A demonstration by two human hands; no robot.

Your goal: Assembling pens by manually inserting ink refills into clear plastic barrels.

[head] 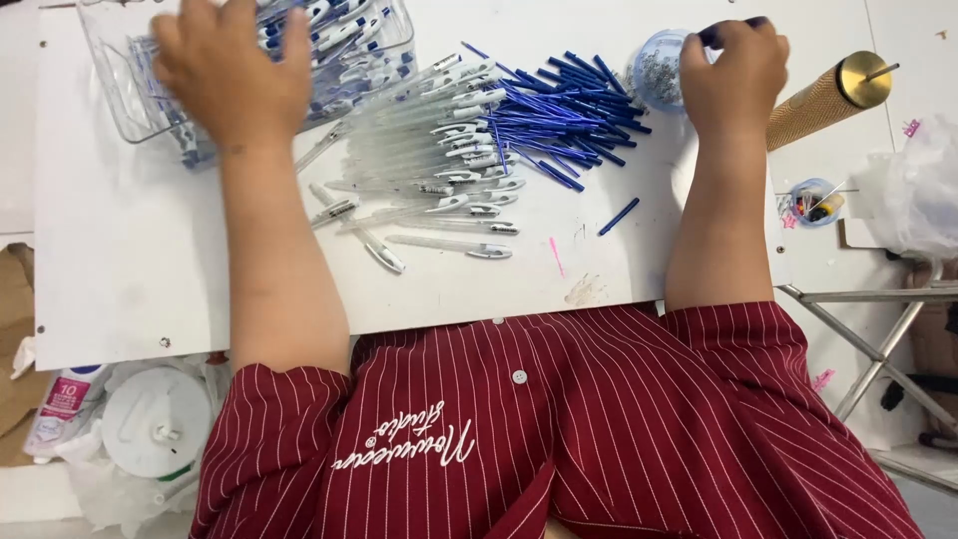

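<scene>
We observe the left hand (pixel 232 62) laid palm-down, fingers spread wide, on the clear plastic bin (pixel 120 85) of assembled pens at the far-left corner of the white work board (pixel 130 269). We cannot tell whether it grips a pen beneath the palm. The right hand (pixel 736 72) sits at the far right, fingers curled narrow, pinching what looks like dark blue refills (pixel 733 27) at its fingertips, just beside the small clear cup of metal springs (pixel 659 68).

Between the two hands lie the working stocks. The pile of clear pen barrels (pixel 439 150) fans across the middle, its long axes running mostly left to right, tilted up toward the far right. The heap of blue ink refills (pixel 564 115) touches it on the right side, also lying roughly crosswise. We judge the right hand nearer to the refills and springs, the left nearer to the barrels and bin.

One stray refill (pixel 620 216) lies apart toward the near edge, beside the right forearm. A few loose barrels (pixel 449 246) lie just nearer than the main pile.

The near half of the board is bare apart from small stains. To the far right a brass-capped knurled roller (pixel 828 98) lies at the board's edge, and a small cup of oddments (pixel 816 203) sits beyond it.
</scene>
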